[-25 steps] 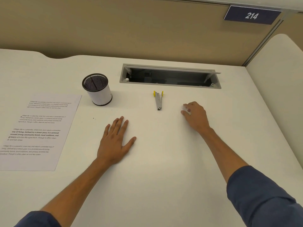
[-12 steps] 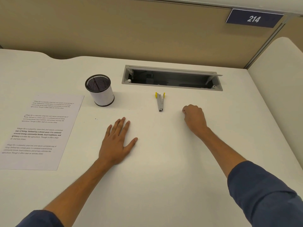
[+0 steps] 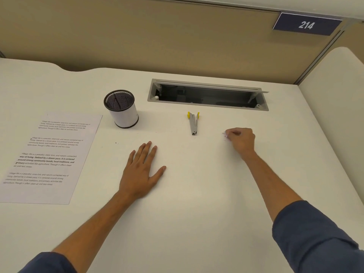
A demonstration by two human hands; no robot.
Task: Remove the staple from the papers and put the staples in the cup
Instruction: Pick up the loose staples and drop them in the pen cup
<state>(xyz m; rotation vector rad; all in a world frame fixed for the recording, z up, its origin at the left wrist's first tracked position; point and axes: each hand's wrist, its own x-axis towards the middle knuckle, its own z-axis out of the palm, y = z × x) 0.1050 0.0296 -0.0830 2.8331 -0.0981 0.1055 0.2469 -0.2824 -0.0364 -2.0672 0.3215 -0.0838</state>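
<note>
I'm seeing the right hand [image 3: 241, 141] curling its fingers [image 3: 232, 133] around something tiny, too small to tell; left hand [image 3: 140, 170] lying flat, fingers spread, on the counter [image 3: 197, 213]; printed paper [image 3: 45, 158] lying beside the cup [image 3: 122, 109].

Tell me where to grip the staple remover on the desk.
Pinch the staple remover across its two yellow side tabs, coming from above. It lies flat, its toothed tip pointing toward you, and the tabs stick out at the far end.

Left hand [image 3: 140, 170] flat, fingers straight, right hand [image 3: 241, 141] curled, fingertips pinched, both arms outstretched
</note>
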